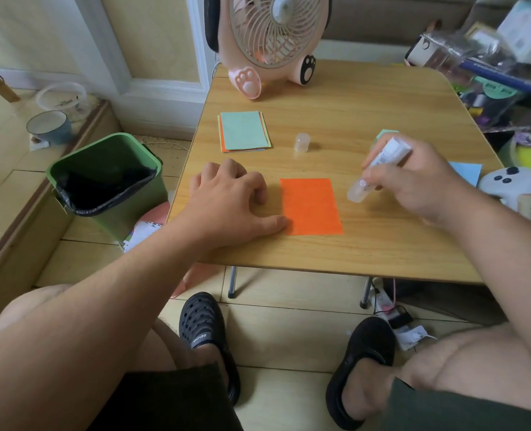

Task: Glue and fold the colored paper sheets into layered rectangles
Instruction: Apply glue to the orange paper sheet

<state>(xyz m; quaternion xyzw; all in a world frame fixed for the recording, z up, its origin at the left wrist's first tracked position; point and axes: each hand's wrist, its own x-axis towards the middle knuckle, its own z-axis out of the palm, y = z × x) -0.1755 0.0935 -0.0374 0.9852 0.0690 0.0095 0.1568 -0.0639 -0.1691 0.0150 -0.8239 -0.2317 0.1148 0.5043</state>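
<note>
— Item: orange sheet (310, 206)?
— Flat on the tabletop (366, 98), near its front edge. My left hand (230, 200) rests beside it, fingers loosely curled, thumb tip at its left edge; bare wood lies all round it.
— Glue stick (379, 169)?
— Uncapped, gripped in my right hand (419, 181), just right of the sheet; cap (302, 142) stands apart.
— Obscured?
— Paper stack (244, 132) lower layers; blue sheet (467, 172) partly behind my wrist.

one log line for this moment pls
left hand thumb on orange sheet edge | right hand grips uncapped glue stick | cap on table
</note>
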